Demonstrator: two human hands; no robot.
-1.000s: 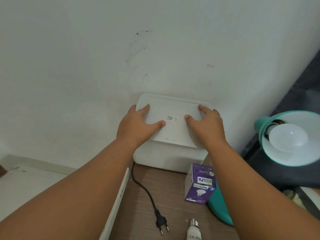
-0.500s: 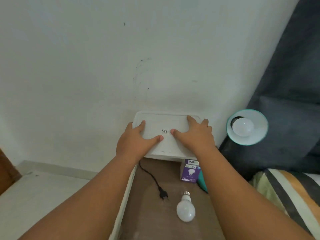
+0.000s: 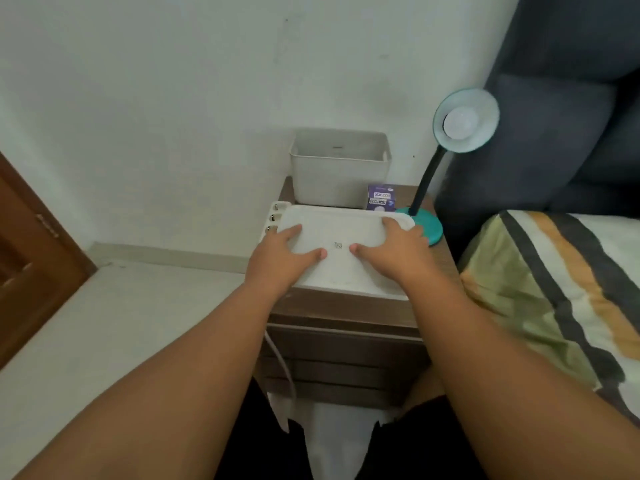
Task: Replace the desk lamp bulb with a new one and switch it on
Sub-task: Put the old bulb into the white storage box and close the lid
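Both bare forearms extend forward from the lower corners of the view and converge toward the centre. The left hand (image 3: 282, 259) lies palm down, fingers spread forward and to the left, thumb pointing inward to the right. The right hand (image 3: 393, 252) lies palm down in mirror pose, fingers reaching forward, thumb pointing inward to the left. The two thumb tips are near each other but apart. Both hands grip a white lid (image 3: 337, 233) by its sides.
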